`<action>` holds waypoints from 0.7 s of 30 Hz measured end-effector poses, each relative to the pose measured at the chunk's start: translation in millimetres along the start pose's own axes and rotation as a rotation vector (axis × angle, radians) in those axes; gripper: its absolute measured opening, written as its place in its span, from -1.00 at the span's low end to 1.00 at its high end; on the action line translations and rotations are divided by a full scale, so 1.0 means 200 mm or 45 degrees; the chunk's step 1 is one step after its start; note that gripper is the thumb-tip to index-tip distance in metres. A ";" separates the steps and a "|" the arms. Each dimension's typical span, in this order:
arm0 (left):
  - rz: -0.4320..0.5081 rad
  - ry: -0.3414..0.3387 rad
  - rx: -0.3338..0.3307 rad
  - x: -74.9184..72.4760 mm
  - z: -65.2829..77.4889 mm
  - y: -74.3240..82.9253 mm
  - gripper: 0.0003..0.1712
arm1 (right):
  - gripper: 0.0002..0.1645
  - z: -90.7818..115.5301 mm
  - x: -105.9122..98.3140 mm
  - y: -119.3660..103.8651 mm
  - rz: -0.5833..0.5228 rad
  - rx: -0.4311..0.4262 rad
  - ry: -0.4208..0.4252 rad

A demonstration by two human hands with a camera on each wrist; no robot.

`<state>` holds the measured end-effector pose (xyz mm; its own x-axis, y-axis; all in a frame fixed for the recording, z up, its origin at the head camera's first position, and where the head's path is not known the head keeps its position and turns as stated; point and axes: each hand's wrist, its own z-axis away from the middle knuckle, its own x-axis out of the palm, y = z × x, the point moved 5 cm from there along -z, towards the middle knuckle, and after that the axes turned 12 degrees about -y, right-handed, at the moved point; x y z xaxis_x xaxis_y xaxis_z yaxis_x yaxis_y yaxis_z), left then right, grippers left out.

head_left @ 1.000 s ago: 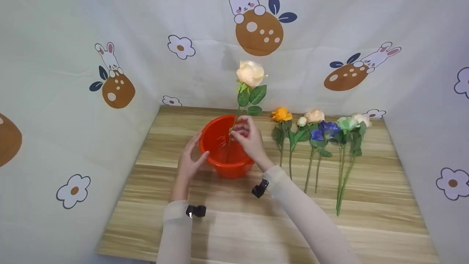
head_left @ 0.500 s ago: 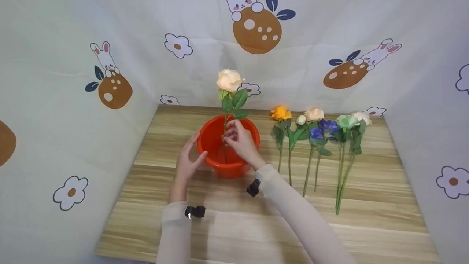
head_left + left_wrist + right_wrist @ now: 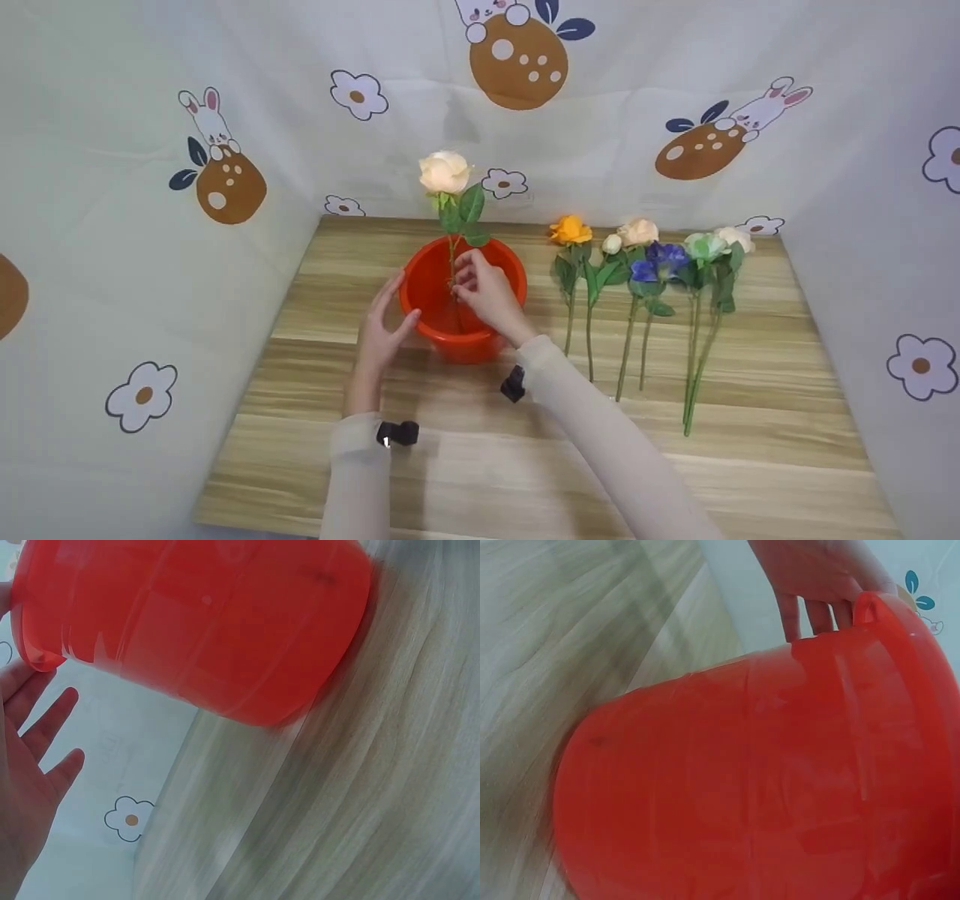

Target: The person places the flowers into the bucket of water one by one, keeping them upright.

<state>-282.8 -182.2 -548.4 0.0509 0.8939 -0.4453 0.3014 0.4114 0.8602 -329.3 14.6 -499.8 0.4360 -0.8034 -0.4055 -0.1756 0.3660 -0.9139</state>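
Note:
In the head view a red plastic bucket (image 3: 463,346) stands upright on the wooden table. My right hand (image 3: 491,296) is over its mouth and pinches the stem of a cream rose (image 3: 445,174) between thumb and fingers. The stem's lower part is inside the bucket, while bloom and leaves rise above the rim. At the left side of the rim my left hand (image 3: 379,337) rests with thumb and fingers spread. The left wrist view shows the left hand's fingers (image 3: 52,727) fairly straight by the bucket's lip. In the right wrist view, the bucket (image 3: 757,772) hides the right hand.
Right of the bucket several flowers lie side by side: an orange flower (image 3: 571,229), a peach flower (image 3: 639,232), a blue-purple flower (image 3: 661,262) and a pale green flower (image 3: 705,246). A printed cloth (image 3: 420,45) hangs around the wooden table (image 3: 480,465).
My right hand has carried the rose leftward and lower, so its bloom is now above the bucket's left half. The left hand has stayed at the rim.

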 end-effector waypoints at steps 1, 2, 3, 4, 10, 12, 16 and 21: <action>-0.003 0.000 0.004 0.00 0.00 0.00 -0.26 | -0.66 0.00 0.00 0.00 0.006 0.006 -0.002; -0.006 0.000 0.003 0.00 0.00 0.00 -0.26 | -0.66 0.00 0.00 0.00 0.009 0.011 -0.004; -0.009 -0.001 0.001 0.00 0.00 0.00 -0.26 | -0.66 0.00 0.00 0.00 0.014 0.014 -0.006; -0.013 -0.002 -0.001 0.00 0.00 0.00 -0.26 | -0.66 -0.01 0.00 0.00 0.020 0.015 -0.006; 0.009 -0.007 -0.014 0.00 0.00 -0.01 -0.28 | -0.63 0.00 0.01 0.01 0.053 0.042 -0.015; 0.017 -0.004 -0.016 0.00 0.00 -0.01 -0.28 | -0.61 0.00 0.01 0.01 0.044 0.070 -0.031; 0.026 0.001 -0.014 0.01 0.00 -0.01 -0.28 | -0.58 0.00 0.01 0.02 0.024 0.110 -0.071; 0.032 0.008 -0.005 0.00 0.00 -0.01 -0.27 | -0.57 -0.01 0.02 0.02 0.033 0.096 -0.101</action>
<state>-284.1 -182.1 -550.3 0.0526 0.9052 -0.4217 0.2962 0.3892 0.8722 -329.7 12.8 -504.6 0.5015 -0.7543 -0.4238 -0.1223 0.4232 -0.8978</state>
